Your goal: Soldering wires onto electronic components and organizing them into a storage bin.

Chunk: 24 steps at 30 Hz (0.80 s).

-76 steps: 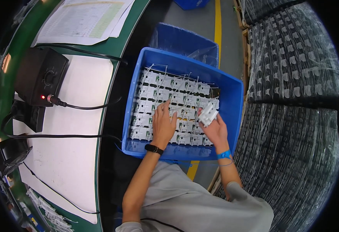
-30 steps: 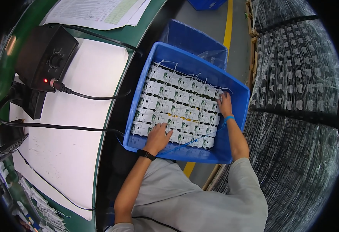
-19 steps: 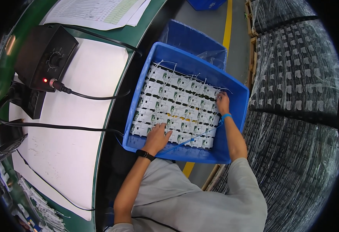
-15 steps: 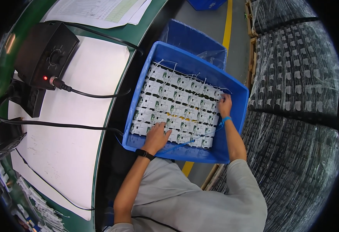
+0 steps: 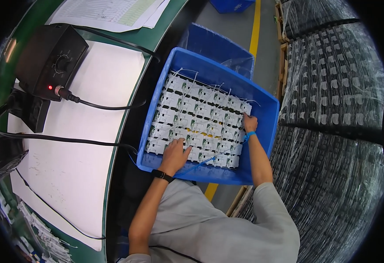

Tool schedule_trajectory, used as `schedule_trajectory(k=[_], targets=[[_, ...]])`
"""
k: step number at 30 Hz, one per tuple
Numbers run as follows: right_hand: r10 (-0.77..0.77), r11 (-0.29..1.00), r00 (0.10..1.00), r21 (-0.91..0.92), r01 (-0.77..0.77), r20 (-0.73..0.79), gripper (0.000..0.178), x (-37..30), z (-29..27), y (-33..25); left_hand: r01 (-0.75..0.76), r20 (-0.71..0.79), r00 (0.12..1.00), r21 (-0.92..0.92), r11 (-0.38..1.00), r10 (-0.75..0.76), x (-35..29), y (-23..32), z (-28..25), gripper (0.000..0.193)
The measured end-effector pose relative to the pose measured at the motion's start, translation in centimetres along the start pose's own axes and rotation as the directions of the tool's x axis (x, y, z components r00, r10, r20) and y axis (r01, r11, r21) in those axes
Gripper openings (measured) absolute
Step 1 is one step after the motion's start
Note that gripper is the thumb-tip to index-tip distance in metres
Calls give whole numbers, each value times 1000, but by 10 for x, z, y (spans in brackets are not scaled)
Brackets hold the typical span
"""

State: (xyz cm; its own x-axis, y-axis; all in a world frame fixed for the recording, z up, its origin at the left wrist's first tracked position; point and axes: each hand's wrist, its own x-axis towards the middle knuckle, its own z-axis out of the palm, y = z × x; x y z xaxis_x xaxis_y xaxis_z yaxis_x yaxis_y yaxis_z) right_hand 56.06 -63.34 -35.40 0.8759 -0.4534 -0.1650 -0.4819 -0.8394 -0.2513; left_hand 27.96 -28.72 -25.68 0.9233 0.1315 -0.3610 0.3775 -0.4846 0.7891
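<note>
Evidently, the white plastic modules with small green boards [image 5: 170, 115] lay packed in rows inside the deep blue plastic bin [image 5: 265, 116]. The bare right hand [image 5: 249, 122], fingers bent, was at the block's right edge; whether it pinched a module could not be told. Sideways pressure there might have knocked the end module out of line. The bare left hand [image 5: 174, 156] lay palm down over the near-left rows, fingers loosely spread, gripping nothing visible; too much weight could have bent a board. Thin white cables [image 5: 195, 76] stuck up along the far edge, where a finger might have snagged one. A coiled blue cord [image 5: 196, 167] stretched over the near rows toward the blue wrist strap [image 5: 247, 136]; a wide reach could have dragged it across the modules. Farther out, a thick black cable [image 5: 69, 139] ran toward the bin's left rim, easily tugged should the bin have shifted.
</note>
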Motion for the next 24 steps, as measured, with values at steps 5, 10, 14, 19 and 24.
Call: schedule_trajectory(k=[5, 10, 14, 19, 24], targets=[[31, 999, 998, -17, -30, 48, 53, 28, 1, 9, -12, -26, 1000, -21, 1000, 11, 0, 2, -1, 44], [70, 996, 997, -65, -68, 33, 51, 24, -7, 1, 1, 14, 1000, -5, 1000, -1, 0, 3, -3, 46], [-93, 965, 996, -245, 94, 16, 45, -9, -12, -21, -1, -27, 1000, 2, 1000, 1, -2, -3, -2, 45], [-130, 950, 992, -284, 127, 8, 39, -5, -18, -14, -8, -19, 1000, 6, 1000, 8, 0, 0, 0, 45], [-274, 819, 953, -487, 303, 132, 35, -1, -24, -23, -8, -30, 1000, 21, 1000, 9, 0, -3, 1, 45]])
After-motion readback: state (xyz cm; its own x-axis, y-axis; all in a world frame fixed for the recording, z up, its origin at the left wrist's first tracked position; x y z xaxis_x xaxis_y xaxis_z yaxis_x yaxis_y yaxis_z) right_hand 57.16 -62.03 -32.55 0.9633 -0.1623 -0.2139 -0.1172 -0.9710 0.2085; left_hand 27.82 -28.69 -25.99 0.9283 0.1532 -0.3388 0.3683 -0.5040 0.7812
